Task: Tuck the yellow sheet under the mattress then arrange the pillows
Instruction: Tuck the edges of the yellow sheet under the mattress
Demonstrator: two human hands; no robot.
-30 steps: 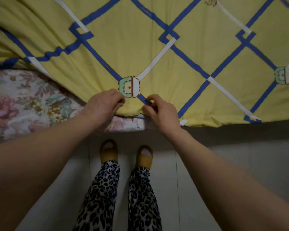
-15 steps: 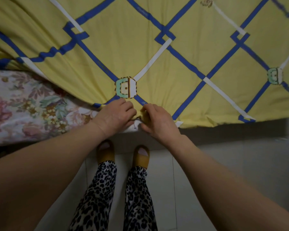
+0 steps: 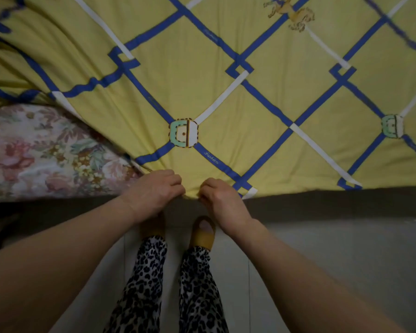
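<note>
The yellow sheet [image 3: 226, 111], crossed by blue and white bands, covers most of the bed and reaches its near edge. At the left the floral mattress [image 3: 41, 155] lies bare where the sheet is pulled back. My left hand [image 3: 154, 193] and my right hand [image 3: 219, 198] sit side by side at the near edge, each pinching the sheet's hem with curled fingers. The fabric bunches slightly between them. No pillows are in view.
My legs in leopard-print trousers [image 3: 168, 289] and yellow slippers [image 3: 202, 234] stand on the pale tiled floor [image 3: 322, 260] close to the bed. A dark gap runs under the bed's edge.
Both hands have drawn the sheet's hem toward me, down to the bed's near edge. The sheet now covers more of the floral mattress in front of me.
</note>
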